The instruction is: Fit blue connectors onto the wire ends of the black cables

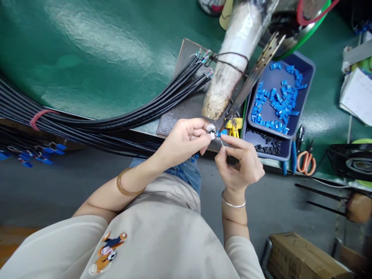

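Observation:
My left hand is closed in a pinch on a cable end, with white coverings at its fingertips. Thin wires run from there to a small blue connector. My right hand is closed on a thin silvery wire, its index fingertip beside the connector. Just above the connector is the dark tip of a slanted metal tool that looks like a soldering iron. A yellow clip-like piece sits right behind the connector. Fingers partly hide the cable end.
Black cables with stripped ends lie across the green table, tied by a red band. A plastic-wrapped white tube hangs over a dark board. Right are a tray of blue connectors, small black parts and orange-handled scissors.

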`<state>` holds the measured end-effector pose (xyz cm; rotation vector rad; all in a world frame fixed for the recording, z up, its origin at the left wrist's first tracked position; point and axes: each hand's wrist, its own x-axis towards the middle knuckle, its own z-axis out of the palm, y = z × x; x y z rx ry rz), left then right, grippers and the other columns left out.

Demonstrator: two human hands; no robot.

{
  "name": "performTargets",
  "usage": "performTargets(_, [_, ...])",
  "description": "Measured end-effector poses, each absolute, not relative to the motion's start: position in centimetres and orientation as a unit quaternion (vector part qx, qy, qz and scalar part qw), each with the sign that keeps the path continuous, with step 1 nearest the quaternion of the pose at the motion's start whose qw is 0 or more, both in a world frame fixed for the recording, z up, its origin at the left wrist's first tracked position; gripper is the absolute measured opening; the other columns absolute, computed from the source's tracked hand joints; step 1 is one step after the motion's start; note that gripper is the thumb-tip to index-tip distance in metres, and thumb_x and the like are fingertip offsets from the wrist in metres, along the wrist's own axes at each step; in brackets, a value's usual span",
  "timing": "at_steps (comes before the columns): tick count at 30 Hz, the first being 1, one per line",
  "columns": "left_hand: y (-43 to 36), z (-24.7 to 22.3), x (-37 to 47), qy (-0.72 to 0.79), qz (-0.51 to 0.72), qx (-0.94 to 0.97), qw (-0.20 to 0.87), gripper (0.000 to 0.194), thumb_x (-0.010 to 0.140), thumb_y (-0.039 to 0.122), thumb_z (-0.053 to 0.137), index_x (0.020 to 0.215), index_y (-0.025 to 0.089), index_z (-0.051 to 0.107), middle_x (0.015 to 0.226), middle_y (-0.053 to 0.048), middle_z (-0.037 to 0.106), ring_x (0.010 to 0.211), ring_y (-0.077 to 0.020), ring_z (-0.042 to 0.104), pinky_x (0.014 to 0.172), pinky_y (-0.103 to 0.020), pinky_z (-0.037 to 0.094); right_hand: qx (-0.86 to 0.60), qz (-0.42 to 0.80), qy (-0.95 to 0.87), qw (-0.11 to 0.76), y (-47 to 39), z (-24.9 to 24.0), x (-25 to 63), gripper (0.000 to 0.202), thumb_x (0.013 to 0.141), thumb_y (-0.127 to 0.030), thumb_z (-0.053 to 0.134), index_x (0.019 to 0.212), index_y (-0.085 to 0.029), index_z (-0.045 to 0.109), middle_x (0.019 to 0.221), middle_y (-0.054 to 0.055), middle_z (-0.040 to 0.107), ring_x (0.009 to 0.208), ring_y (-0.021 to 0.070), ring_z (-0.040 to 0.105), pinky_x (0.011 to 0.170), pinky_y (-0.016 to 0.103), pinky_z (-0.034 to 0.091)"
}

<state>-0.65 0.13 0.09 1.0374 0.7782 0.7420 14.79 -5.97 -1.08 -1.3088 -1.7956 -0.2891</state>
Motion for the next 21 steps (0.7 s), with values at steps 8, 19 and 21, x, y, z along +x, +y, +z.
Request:
performTargets(8, [0.0,0.4,-0.7,0.348,0.312,0.508,0.724,0.013,0.081,0.018,0.059,0.07,0.016,0.053,0.05,0.004,0.05,0.046,-0.0053,0.043,0.047,-0.019,0.031,-0.564,-0.031,-0.697,0.442,-6.4,-0.3,14.4,0.016,0.081,-0.008,0.067,0.088,-0.021,0.061,0.105,0.005,0.077,0.089,0.0167,0.076,0.073,0.028,0.064])
performTargets(19, [0.1,0.2,-0.2,0.339,0.345,0.499,0.719,0.007,0.08,0.014,0.055,0.074,0.016,0.053,0.051,0.008,0.037,0.045,-0.0035,0.028,0.043,-0.019,0.021,-0.562,-0.017,-0.697,0.446,-6.4,0.0,14.3,0.018,0.079,-0.007,0.067,0.087,-0.021,0.06,0.104,0.004,0.076,0.093,0.0167,0.075,0.08,0.03,0.063])
performTargets(21, [0.1,0.3,0.0,0.341,0.352,0.496,0.717,0.006,0.08,0.014,0.055,0.075,0.016,0.053,0.052,0.008,0.036,0.046,-0.0035,0.028,0.043,-0.019,0.021,-0.564,-0.021,-0.696,0.445,-6.4,0.0,14.3,0.016,0.08,-0.008,0.067,0.087,-0.021,0.06,0.104,0.003,0.076,0.095,0.017,0.075,0.082,0.032,0.063])
